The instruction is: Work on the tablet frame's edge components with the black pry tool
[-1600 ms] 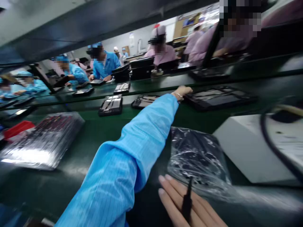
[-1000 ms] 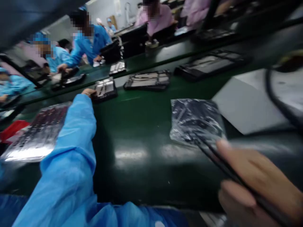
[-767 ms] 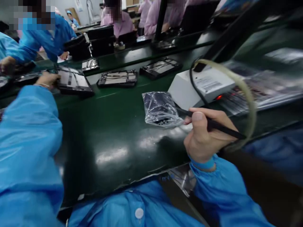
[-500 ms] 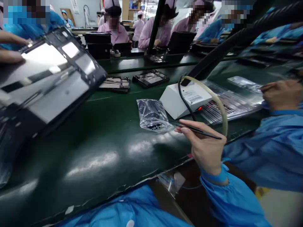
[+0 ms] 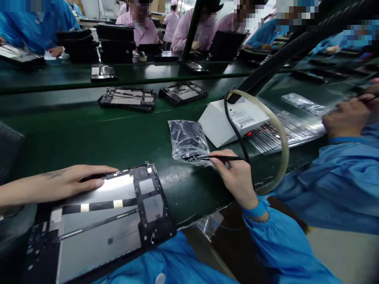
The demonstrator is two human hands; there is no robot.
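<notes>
Device (image 5: pixel 99 232) front left; bag (image 5: pixel 188 136) on bench (image 5: pixel 71 138), right of device; box (image 5: pixel 217 124) right of bag.

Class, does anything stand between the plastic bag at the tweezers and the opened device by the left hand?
Nothing visible: green tabletop lies between the plastic bag and opened device; the right hand sits to the side.

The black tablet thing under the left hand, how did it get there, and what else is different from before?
The left hand took hold of the black tablet thing further back, lifted it and brought it close to the camera. The right hand shifted its tweezers left, to the plastic bag. The bag and white box stayed put.
</notes>
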